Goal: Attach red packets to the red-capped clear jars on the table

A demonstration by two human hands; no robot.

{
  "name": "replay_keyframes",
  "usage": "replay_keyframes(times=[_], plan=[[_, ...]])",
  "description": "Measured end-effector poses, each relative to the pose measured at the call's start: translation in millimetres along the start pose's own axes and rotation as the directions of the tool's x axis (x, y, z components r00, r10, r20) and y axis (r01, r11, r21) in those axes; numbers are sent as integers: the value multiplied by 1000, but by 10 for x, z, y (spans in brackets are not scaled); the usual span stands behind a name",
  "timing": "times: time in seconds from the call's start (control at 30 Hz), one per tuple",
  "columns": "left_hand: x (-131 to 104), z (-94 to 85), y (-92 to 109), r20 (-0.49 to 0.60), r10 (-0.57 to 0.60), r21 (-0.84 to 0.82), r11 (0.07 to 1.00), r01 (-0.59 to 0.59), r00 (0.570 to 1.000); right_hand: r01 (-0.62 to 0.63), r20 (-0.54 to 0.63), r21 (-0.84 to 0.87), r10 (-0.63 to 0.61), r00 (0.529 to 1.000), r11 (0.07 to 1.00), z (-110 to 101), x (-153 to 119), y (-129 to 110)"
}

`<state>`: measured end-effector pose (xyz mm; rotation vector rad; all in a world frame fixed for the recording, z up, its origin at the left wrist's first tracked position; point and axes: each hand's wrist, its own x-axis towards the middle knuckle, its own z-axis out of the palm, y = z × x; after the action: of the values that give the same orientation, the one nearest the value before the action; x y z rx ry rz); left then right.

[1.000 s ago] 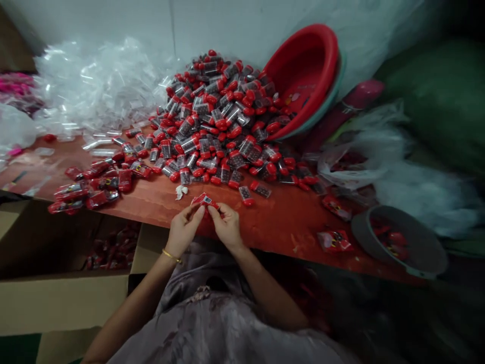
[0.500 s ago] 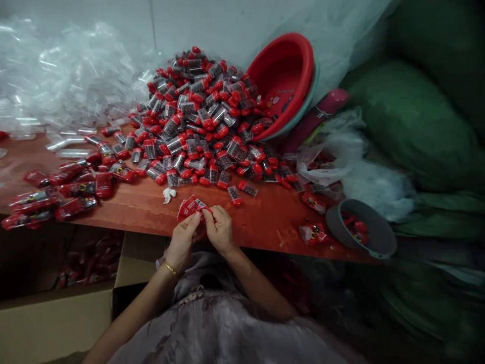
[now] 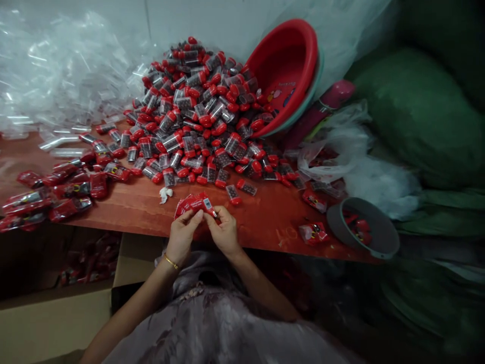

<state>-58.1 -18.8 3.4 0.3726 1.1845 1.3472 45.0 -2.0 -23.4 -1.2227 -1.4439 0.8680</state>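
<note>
A small fan of flat red printed packets (image 3: pixel 193 202), one showing a barcode, is held over the front edge of the red-brown table (image 3: pixel 125 207). My left hand (image 3: pixel 182 231) grips them from the left, thumb on top. Pinching the right end of the packets near the barcode is my right hand (image 3: pixel 224 231). The fingertips of both hands nearly meet. Beyond them lies a big heap of clear containers with red caps (image 3: pixel 200 116), filled with dark pieces. A crumpled white scrap (image 3: pixel 165 194) sits just past the packets.
Filled red packets (image 3: pixel 71 187) lie at the left, before a pile of clear plastic sleeves (image 3: pixel 68 71). A red basin (image 3: pixel 280 76) leans behind the heap. At right are a grey bowl (image 3: pixel 337 222) with red caps and plastic bags (image 3: pixel 379 187). A cardboard box (image 3: pixel 56 323) stands below left.
My hands have spread slightly apart, and the packets now show more of their printed face, with the barcode farther right. The view has shifted a little.
</note>
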Motion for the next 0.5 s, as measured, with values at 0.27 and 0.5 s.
replay_keyframes(times=[0.27, 0.5], plan=[[19, -15, 117, 34, 23, 69, 997, -25, 999, 86, 183, -36, -78, 980, 996, -113, 41, -40], [93, -94, 155, -25, 54, 76, 996, -52, 998, 260, 184, -629, -185, 965, 733, -566, 424, 172]])
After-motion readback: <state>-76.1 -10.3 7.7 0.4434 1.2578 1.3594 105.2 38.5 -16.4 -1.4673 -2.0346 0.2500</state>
